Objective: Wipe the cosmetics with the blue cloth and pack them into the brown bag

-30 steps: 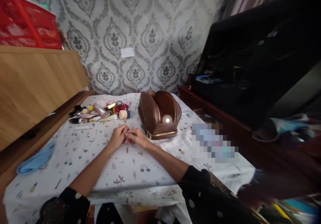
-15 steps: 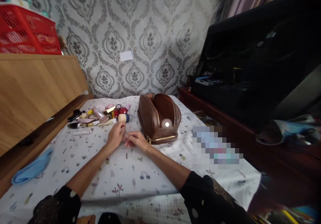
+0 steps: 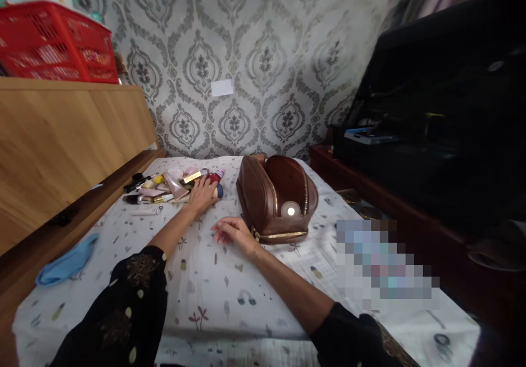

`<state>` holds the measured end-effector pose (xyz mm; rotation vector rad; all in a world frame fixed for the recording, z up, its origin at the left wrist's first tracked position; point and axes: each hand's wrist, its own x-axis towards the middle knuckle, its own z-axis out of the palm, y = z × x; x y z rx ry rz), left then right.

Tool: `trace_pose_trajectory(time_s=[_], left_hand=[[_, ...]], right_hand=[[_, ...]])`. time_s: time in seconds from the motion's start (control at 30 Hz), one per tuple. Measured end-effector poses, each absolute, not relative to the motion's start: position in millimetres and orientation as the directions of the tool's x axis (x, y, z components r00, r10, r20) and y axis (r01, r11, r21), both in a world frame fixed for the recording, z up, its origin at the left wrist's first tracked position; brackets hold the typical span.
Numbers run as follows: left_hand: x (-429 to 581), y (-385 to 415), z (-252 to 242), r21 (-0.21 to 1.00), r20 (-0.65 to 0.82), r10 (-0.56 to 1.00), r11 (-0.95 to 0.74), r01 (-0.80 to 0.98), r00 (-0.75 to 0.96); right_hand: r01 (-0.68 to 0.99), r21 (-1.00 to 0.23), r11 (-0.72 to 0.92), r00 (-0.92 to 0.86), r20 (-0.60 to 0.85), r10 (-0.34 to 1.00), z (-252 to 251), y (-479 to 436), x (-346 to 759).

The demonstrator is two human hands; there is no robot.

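My left hand reaches palm down over a pile of cosmetics, fingers stretched and slightly apart. Its fingertips are close to a red item; contact is hard to make out. A bottle with a dark blue end lies beside the hand, partly covered by it. Also in the pile are a pinkish tube, a gold-coloured piece and several brushes. My right hand rests loosely curled, fingers apart and holding nothing, near the left corner of a brown toiletry bag, which stands unzipped.
A patterned white cloth covers the table. At its left lies a blue folded item; a pixelated object is on the right. A wooden headboard carries a red basket. A dark screen-like panel stands right.
My left hand has moved forward from beside my right hand onto the cosmetics. My right hand stays near the bag, fingers looser. The view has shifted so things sit further right.
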<state>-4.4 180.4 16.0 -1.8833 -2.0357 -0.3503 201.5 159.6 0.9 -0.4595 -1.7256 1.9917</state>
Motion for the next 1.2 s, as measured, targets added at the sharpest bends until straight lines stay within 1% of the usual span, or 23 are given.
trace_pose_trajectory(time_s=[0.2,0.4,0.47,0.57,0.63,0.7,0.8,0.97,1.13,1.2], left_hand=[[-0.2,189.6,24.7,-0.066,0.399,0.912,0.128,0.990,-0.092],[-3.2,208.3,45.1,-0.023,0.352,0.914,0.226,0.974,-0.203],[-5.5,221.6,49.5,0.002,0.308,0.917,0.264,0.964,-0.252],[-9.0,244.2,53.3,0.045,0.201,0.924,0.322,0.946,-0.324],[-11.0,256.1,55.4,0.070,0.134,0.925,0.350,0.934,-0.356],[-11.9,262.3,57.4,0.088,0.096,0.924,0.361,0.928,-0.369],[-9.1,261.0,58.5,0.106,0.098,0.925,0.358,0.928,-0.368],[-1.0,250.5,56.0,0.144,0.154,0.932,0.307,0.941,-0.328],[-3.9,245.1,55.6,0.226,0.109,0.946,0.275,0.934,-0.305],[-4.3,240.2,55.1,0.261,0.139,0.940,0.267,0.927,-0.310]], right_hand=[[-0.140,-0.984,-0.109,-0.828,0.056,0.558,3.3,159.3,205.5],[-0.123,-0.983,-0.134,-0.832,0.029,0.554,4.3,158.6,205.9],[-0.118,-0.982,-0.146,-0.834,0.018,0.552,4.1,158.2,206.0],[-0.109,-0.980,-0.167,-0.834,-0.001,0.552,3.6,157.9,206.3],[-0.107,-0.980,-0.166,-0.832,-0.003,0.555,3.5,158.1,206.7],[-0.108,-0.982,-0.157,-0.829,0.002,0.559,3.7,158.6,207.3],[-0.105,-0.982,-0.154,-0.831,0.002,0.556,4.5,159.6,208.2],[-0.106,-0.980,-0.169,-0.835,-0.005,0.551,5.9,160.2,207.8],[-0.115,-0.975,-0.189,-0.827,-0.011,0.563,5.8,159.0,207.7],[-0.120,-0.973,-0.197,-0.822,-0.015,0.570,5.8,158.8,208.6]])
